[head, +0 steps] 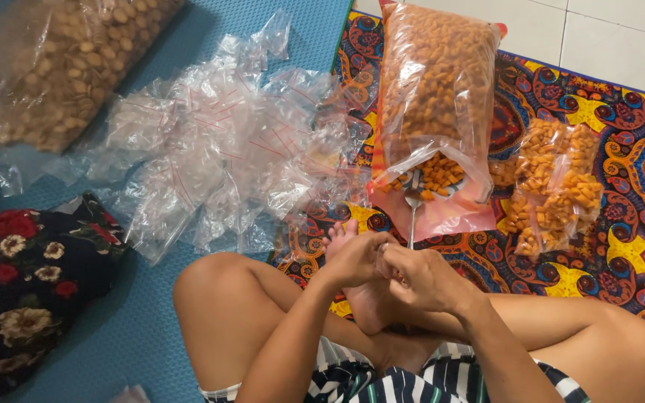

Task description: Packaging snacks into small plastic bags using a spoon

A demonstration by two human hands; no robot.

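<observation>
I sit cross-legged on a patterned mat [636, 246]. My left hand [354, 257] and my right hand [421, 277] meet above my foot, fingers closed together; what they pinch between them is too small to tell. A metal spoon [413, 207] lies just beyond them with its bowl in the open mouth of a large clear bag of orange snacks [436, 89]. To the right lie small filled bags of the same snacks [555, 186].
A heap of empty clear zip bags [218, 149] covers the blue mat [151, 313] to my left. A big bag of pale round snacks [69, 60] lies at the top left. A dark flowered cloth [24, 291] is at lower left. White floor tiles [606, 37] show at top right.
</observation>
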